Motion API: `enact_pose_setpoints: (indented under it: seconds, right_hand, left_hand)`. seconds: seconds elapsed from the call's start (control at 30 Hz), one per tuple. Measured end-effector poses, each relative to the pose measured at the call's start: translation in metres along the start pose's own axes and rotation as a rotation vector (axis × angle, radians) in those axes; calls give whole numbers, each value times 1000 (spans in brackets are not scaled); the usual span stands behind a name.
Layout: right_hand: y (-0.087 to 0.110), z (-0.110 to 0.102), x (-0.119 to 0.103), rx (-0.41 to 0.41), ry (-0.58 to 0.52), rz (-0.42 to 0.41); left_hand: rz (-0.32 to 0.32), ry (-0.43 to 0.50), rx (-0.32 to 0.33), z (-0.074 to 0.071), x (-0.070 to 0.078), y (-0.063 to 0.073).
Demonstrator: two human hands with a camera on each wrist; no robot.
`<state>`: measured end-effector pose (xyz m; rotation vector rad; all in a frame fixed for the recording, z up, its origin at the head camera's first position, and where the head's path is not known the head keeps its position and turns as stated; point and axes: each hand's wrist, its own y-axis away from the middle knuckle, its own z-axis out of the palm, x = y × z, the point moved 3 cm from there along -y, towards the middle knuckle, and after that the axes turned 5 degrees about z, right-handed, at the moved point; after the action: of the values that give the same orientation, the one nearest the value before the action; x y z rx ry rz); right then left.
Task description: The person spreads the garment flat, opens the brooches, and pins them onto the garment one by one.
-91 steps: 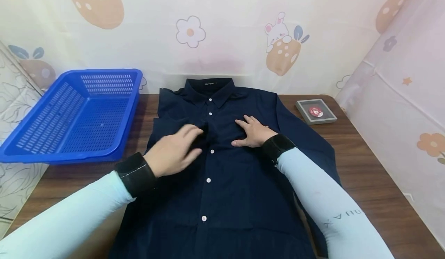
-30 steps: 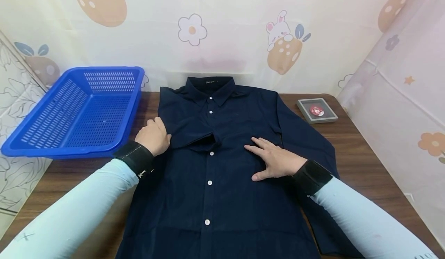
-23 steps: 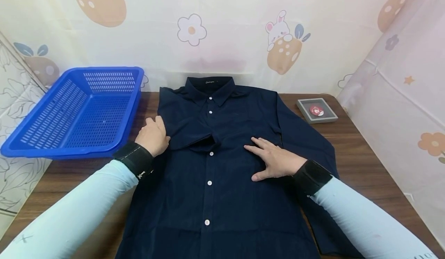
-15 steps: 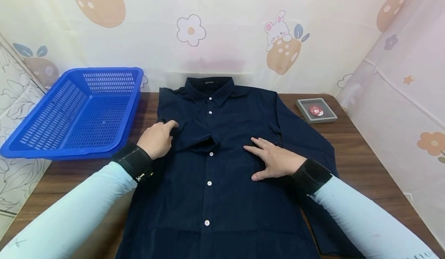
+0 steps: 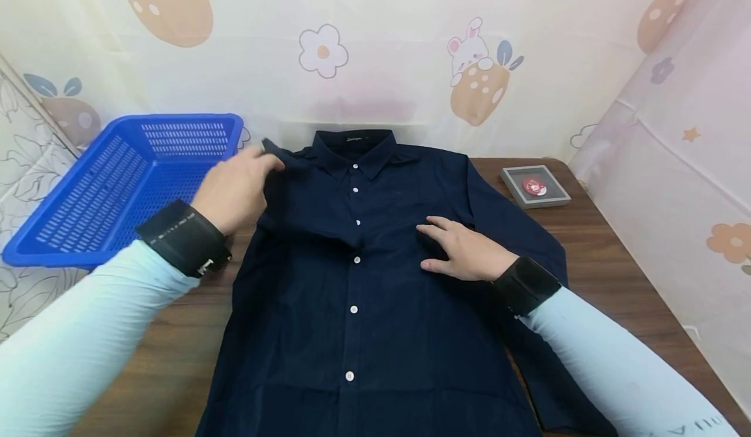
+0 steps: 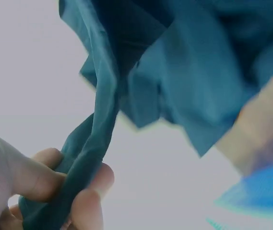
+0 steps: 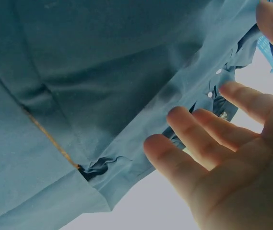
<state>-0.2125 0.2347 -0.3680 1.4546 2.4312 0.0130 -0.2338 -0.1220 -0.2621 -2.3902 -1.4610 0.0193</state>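
Note:
A navy button-up shirt (image 5: 399, 332) lies front up, its collar toward the patterned wall. My left hand (image 5: 235, 188) is over the basket's near right side and pinches the shirt's fabric near the shoulder on the left, lifting it. In the left wrist view, thumb and fingers (image 6: 40, 179) grip a narrow fold of the cloth, and the rest hangs in loose folds. My right hand (image 5: 460, 248) is spread over the shirt's chest on the right. In the right wrist view its fingers (image 7: 174, 165) are apart and hold nothing.
A blue plastic basket (image 5: 231, 137) stands on the left, partly behind my left forearm. At the back right of the wooden table (image 5: 616, 280) sits a small grey box (image 5: 525, 200) with a red round item (image 5: 534, 186). A patterned curtain (image 5: 387, 45) closes off the back.
My left hand has moved up and left from the folded sleeve, pulling cloth at the shoulder with it. The sleeve's open end no longer shows. My right hand has shifted slightly away from me.

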Motion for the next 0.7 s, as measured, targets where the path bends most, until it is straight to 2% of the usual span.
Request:
enact_pose_setpoints:
  seconds: [0.1, 0.27, 0.47, 0.57, 0.7]
  right_hand:
    - [-5, -1, 0, 21, -6, -13]
    - [-12, -1, 0, 35, -17, -18]
    - [-19, 0, -2, 37, -26, 2]
    - [-22, 2, -3, 18, -27, 16]
    - [-26, 2, -4, 0, -29, 39]
  left_hand:
    - [2, -54, 48, -25, -3, -6]
    - [-45, -116, 106, -65, -13, -17]
    - [-92, -167, 204, -102, -30, -13]
    - [-143, -211, 269, -117, -40, -6]
    - [-266, -218, 359, -140, -58, 0]
